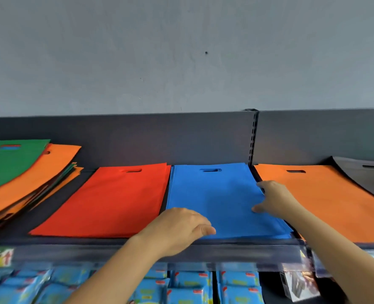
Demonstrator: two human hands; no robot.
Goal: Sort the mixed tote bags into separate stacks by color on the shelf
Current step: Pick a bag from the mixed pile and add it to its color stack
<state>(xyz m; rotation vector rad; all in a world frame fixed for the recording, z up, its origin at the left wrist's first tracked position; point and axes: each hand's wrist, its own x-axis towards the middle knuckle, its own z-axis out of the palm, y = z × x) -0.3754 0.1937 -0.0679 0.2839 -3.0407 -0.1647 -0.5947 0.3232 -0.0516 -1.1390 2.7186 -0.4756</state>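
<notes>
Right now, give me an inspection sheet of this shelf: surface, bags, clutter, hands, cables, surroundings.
Surface: dark shelf, with a slotted upright behind it.
Job's things: mixed pile at the left, green on top, still unsorted; red stack, blue stack, orange stack and grey stack lie in a row to its right.
Clutter: nothing seen.
Hands: left hand is on the blue stack's near left corner, grip unclear; right hand has its thumb on top and fingers along the stack's right edge.
Cables: nothing seen.
Surroundings: grey wall above; blue packets below the shelf.
</notes>
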